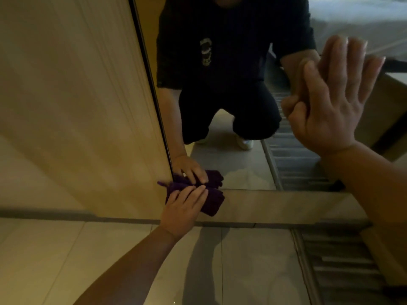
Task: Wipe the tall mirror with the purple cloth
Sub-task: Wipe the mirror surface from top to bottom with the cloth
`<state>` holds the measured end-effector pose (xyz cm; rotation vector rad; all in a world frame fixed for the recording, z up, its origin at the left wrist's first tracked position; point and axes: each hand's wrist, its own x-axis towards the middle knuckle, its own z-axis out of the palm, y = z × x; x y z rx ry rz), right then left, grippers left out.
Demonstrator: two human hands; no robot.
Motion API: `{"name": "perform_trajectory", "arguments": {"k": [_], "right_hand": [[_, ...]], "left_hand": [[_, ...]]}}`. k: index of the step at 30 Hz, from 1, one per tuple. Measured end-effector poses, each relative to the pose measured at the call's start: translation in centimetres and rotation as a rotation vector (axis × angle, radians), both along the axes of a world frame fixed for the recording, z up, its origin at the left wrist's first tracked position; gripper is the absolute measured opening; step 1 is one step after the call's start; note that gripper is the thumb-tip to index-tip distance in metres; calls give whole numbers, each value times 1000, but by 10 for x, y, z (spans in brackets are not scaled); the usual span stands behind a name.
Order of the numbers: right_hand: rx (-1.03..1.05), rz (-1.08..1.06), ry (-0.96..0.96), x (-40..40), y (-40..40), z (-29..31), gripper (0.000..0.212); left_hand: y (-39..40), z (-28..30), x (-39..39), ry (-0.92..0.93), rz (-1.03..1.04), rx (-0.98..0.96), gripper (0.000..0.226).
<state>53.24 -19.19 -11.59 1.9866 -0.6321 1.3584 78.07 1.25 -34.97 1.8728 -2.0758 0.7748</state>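
Note:
The tall mirror [240, 164] fills the upper middle and right of the head view, its dark left edge running diagonally. It reflects a crouching person in dark clothes. My left hand [184, 211] presses the folded purple cloth [212, 200] against the mirror's bottom left corner, fingers spread over it. The cloth's reflection shows just above. My right hand [334, 102] lies flat on the glass at the right, fingers apart, holding nothing.
A beige wall panel [77, 95] stands left of the mirror. A stone ledge [286, 205] runs under the mirror's bottom edge. Pale floor tiles [110, 260] lie below, with a slatted floor grille [339, 265] at the right.

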Motion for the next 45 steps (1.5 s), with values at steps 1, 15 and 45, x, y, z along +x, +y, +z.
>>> {"name": "perform_trajectory", "arguments": {"k": [1, 15, 45], "right_hand": [[22, -8, 3, 0, 2, 1, 60], [388, -142, 115, -58, 22, -4, 63], [323, -13, -105, -133, -8, 1, 48]], "left_hand": [[-1, 10, -2, 95, 1, 13, 40], [-80, 287, -64, 148, -309, -780, 29], [-128, 327, -129, -125, -360, -714, 32]]}}
